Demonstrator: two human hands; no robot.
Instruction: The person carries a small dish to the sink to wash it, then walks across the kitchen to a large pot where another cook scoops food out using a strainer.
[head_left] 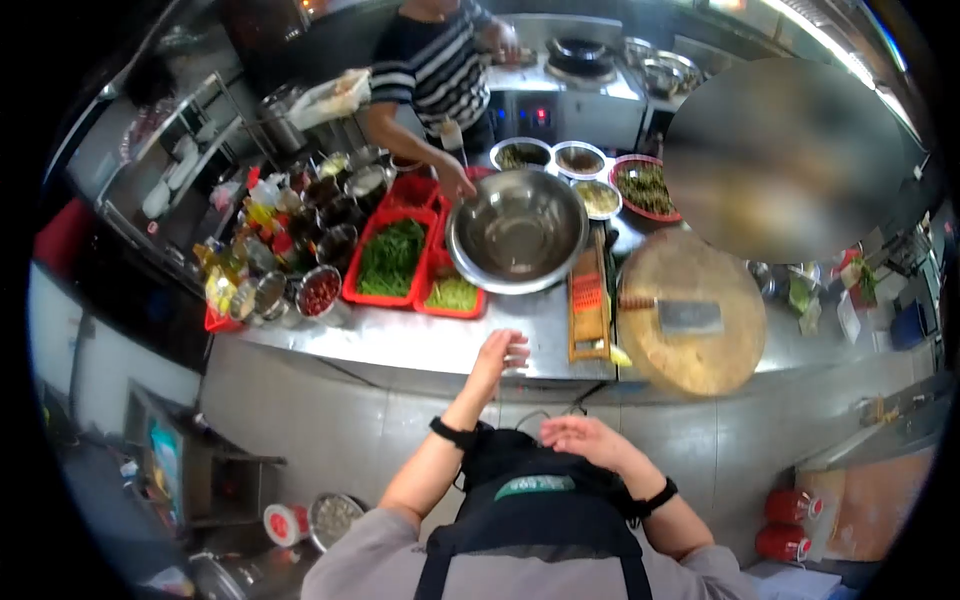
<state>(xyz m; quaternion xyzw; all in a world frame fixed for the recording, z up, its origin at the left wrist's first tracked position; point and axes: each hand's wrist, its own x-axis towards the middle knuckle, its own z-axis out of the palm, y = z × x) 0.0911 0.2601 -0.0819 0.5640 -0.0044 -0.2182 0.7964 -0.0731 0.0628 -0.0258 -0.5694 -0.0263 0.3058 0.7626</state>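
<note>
My left hand [498,354] is raised in front of the counter's near edge, fingers apart and nothing in it. Lower down, my right hand [582,437] hovers over my black apron [540,525], its fingers stretched out and holding nothing. Beyond my left hand a large steel bowl [520,232] stands on the counter, with a co-worker's hand [455,185] at its rim. Red baskets of chopped green vegetables [390,262] and pale green pieces [452,292] sit left of the bowl. To its right lies a wooden slicer board with an orange insert [589,305].
A round chopping block [695,345] carries a cleaver [690,317] near the counter's front edge. Bowls of seasonings, such as a red one [320,290], crowd the left. Dishes of food [598,198] and a stove [570,100] are behind. A blurred patch hides the upper right.
</note>
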